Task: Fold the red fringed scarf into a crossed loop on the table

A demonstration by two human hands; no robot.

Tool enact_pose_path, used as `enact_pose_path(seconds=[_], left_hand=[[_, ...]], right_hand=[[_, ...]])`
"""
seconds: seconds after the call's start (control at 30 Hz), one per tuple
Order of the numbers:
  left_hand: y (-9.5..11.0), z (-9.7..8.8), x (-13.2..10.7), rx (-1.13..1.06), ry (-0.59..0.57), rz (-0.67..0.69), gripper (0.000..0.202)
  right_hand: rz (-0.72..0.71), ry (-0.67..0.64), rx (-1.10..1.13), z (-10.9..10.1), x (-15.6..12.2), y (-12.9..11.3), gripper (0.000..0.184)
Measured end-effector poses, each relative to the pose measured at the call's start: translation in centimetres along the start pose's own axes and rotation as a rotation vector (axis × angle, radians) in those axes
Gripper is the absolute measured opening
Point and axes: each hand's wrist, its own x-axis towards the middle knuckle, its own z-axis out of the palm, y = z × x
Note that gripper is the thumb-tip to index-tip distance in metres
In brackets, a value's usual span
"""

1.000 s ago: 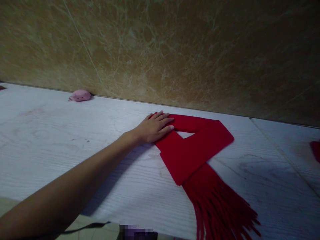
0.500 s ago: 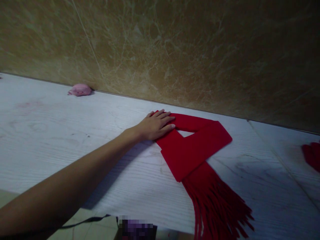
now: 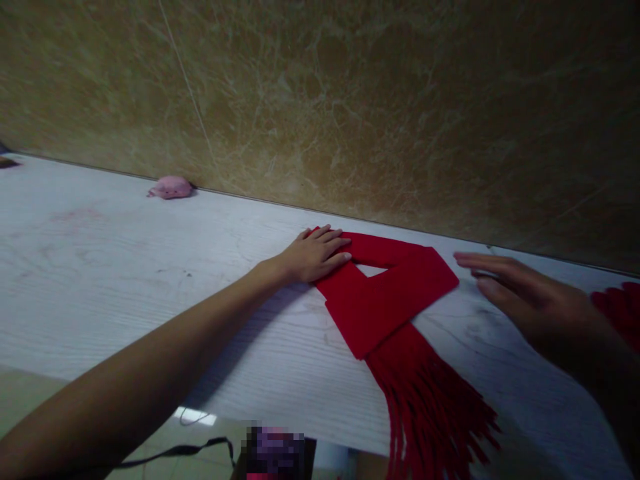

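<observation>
A red scarf (image 3: pixel 395 287) lies folded into a loop on the white wood-grain table, its long fringe (image 3: pixel 430 393) hanging towards the near edge. Flat on the scarf's far left corner rests my left hand (image 3: pixel 313 257), fingers spread. My right hand (image 3: pixel 525 293) hovers to the right of the scarf, apart from it, with its fingers stretched out and nothing in them. A small gap of table shows inside the scarf's loop.
Against the marbled brown wall (image 3: pixel 300 100) sits a small pink pig-like toy (image 3: pixel 173 187). Another red item (image 3: pixel 620 310), partly behind my right arm, lies at the right edge. A dark strap (image 3: pixel 185 450) hangs below the table's near edge.
My right hand has come into view from the right and is now beside the scarf. The left hand stays on the scarf, and the view has shifted slightly.
</observation>
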Motion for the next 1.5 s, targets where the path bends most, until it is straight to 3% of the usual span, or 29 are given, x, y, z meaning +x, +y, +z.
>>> enact_pose_path(seconds=[0.17, 0.23, 0.3, 0.5, 0.7, 0.87, 1.07, 1.17, 1.23, 1.37, 1.5], left_hand=[[-0.1, 0.1, 0.0, 0.017, 0.001, 0.003, 0.060], [0.0, 0.1, 0.0, 0.018, -0.003, 0.000, 0.060], [0.1, 0.0, 0.0, 0.014, -0.012, -0.004, 0.060], [0.3, -0.3, 0.0, 0.015, -0.019, -0.009, 0.060], [0.1, -0.2, 0.0, 0.016, -0.013, -0.010, 0.061], [-0.1, -0.1, 0.0, -0.002, -0.012, -0.001, 0.061], [0.2, -0.3, -0.1, -0.004, -0.024, -0.005, 0.061], [0.1, -0.5, -0.1, -0.026, 0.007, 0.009, 0.060], [0.0, -0.6, 0.0, -0.054, 0.128, 0.000, 0.059], [-0.6, -1.0, 0.3, -0.049, 0.398, -0.225, 0.048], [-1.0, -0.8, 0.6, 0.082, 0.344, -0.435, 0.050]], right_hand=[[0.002, -0.017, -0.049, 7.0, 6.0, 2.5, 0.053], [0.044, -0.075, -0.074, 9.2, 6.3, 4.1, 0.055], [0.076, -0.125, -0.085, 10.2, 5.8, 5.1, 0.056], [-0.017, -0.028, -0.110, 9.0, 4.9, 4.1, 0.054], [-0.025, -0.282, -0.142, 9.6, 5.1, 3.0, 0.060], [-0.033, -0.165, -0.151, 9.1, 4.7, 3.0, 0.060], [-0.001, -0.258, -0.177, 9.4, 4.5, 2.8, 0.057], [0.035, -0.119, -0.147, 9.1, 4.9, 2.9, 0.054], [0.098, 0.007, -0.141, 8.5, 5.3, 3.3, 0.052], [0.288, 0.071, -0.192, 7.5, 5.8, 4.1, 0.047], [0.385, -0.007, -0.247, 7.7, 5.9, 4.2, 0.048]])
